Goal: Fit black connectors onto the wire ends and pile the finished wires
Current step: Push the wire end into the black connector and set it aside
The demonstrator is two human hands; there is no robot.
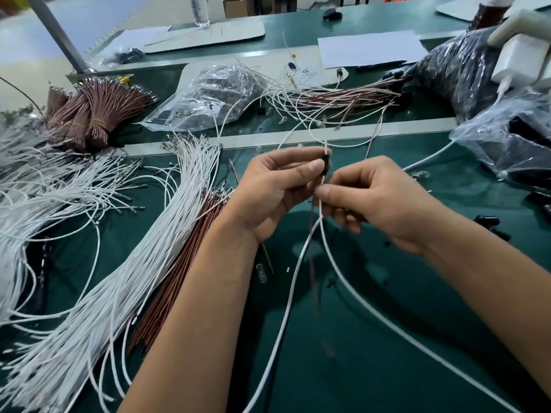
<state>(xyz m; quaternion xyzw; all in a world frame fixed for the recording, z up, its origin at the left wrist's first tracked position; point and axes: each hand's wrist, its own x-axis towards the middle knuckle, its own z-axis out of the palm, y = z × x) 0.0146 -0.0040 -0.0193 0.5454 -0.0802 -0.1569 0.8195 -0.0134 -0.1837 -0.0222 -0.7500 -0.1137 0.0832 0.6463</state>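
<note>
A black connector (325, 164) is pinched upright between the thumb and fingers of the left hand (277, 186), and just below it a white wire (301, 263) is pinched by the thumb and forefinger of the right hand (378, 201). The wire is fed up into the connector's lower end; a short white stub is seen above its top. A thin reddish wire (311, 257), blurred, is seen hanging beside the white one below the connector. All is held above a green mat (372, 338). Left of the connector, a thick bunch of white wires (143, 254) is laid on the mat, with a bunch of brown wires (179, 281) alongside it. Far left of the connector, banded brown bundles (95, 114) are stacked. Beyond the connector, a loose pile of wires (337, 98) with black ends is spread, and a clear bag (208, 93) is lying to the pile's left. Right of the connector, plastic bags (512, 138) with dark contents are seen, and small black parts (487, 222) are scattered on the mat. Farther back, white sheets (369, 47) are laid on a second green surface.
</note>
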